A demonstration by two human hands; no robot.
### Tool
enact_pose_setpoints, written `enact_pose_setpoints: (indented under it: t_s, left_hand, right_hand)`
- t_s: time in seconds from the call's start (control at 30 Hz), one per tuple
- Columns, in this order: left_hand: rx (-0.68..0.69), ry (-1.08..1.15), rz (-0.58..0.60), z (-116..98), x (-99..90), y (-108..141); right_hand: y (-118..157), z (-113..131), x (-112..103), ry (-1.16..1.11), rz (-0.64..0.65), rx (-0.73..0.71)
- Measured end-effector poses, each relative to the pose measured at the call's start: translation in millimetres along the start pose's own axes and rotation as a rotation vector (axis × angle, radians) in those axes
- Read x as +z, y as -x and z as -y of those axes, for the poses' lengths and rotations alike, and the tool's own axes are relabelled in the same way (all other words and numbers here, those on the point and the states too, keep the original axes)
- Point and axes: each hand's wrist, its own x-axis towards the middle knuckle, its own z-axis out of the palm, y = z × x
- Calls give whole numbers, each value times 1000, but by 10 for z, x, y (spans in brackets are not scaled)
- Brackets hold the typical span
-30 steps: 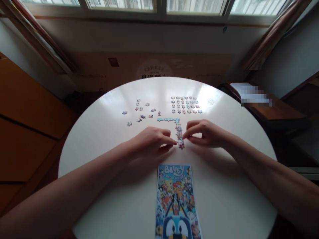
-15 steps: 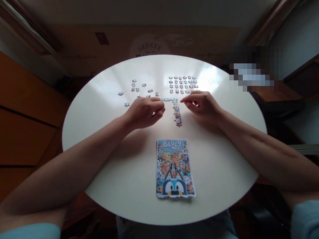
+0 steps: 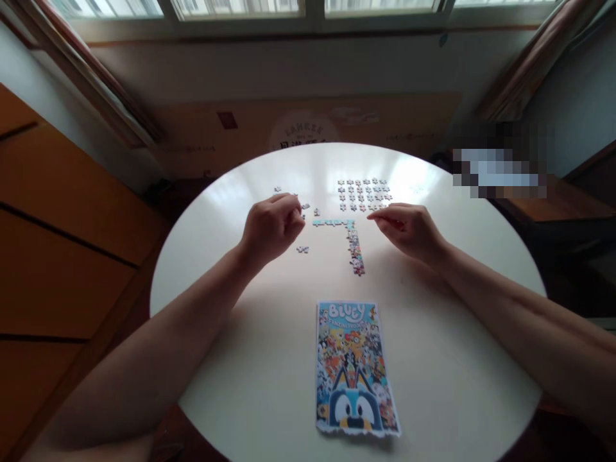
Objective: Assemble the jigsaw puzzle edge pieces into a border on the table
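Observation:
My left hand [image 3: 272, 224] is closed, its fingers curled inward, hovering over the loose jigsaw pieces left of the assembled part. Whatever it may hold is hidden. Two small puzzle pieces [image 3: 302, 249] lie just below its fingertips. The assembled jigsaw border [image 3: 356, 250] forms a corner: a pale blue row on top and a multicoloured column down the right side. Right of that corner, my right hand [image 3: 407, 230] has thumb and forefinger pinched together, apart from the border; anything between them is too small to make out.
Rows of separate puzzle pieces [image 3: 363, 190] are laid out beyond my right hand. A printed Bluey picture sheet [image 3: 353, 359] with a torn lower edge lies near me on the round white table [image 3: 250, 391]. A wooden surface [image 3: 572, 192] stands at the right.
The view has tilted up, bringing a window into sight. My left hand has drawn left off the border's end, uncovering two pieces below it. My right hand is slightly farther from the corner.

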Motion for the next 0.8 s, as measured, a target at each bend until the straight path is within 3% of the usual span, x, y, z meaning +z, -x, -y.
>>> enact_pose_setpoints:
  t_s: [0.07,0.13,0.2,0.27,0.33,0.47,0.53,0.8]
  left_hand:
    - [-114,-59,-176,194,-165,-29]
    - [-226,-102,-301,397,-303,-44]
    - [-299,-112,-357,556,-373,-48]
    - [-340,-116,-333,635,-371,-48]
    - [-350,-109,-181,633,-328,-44]
    - [-248,4,539,504,-264,-3]
    - [-180,68,760,439,-264,32]
    - [-69,90,777,269,-234,54]
  right_hand:
    - [-2,12,-6,-19,-39,2]
    - [2,28,-8,-21,3,-56]
    - [8,50,-5,-31,71,-114]
    - [15,70,5,-37,113,-141]
    - [18,80,16,-40,132,-147]
    - [10,67,11,-24,93,-114]
    - [4,60,-1,-24,64,-87]
    - [2,56,28,-40,43,-30]
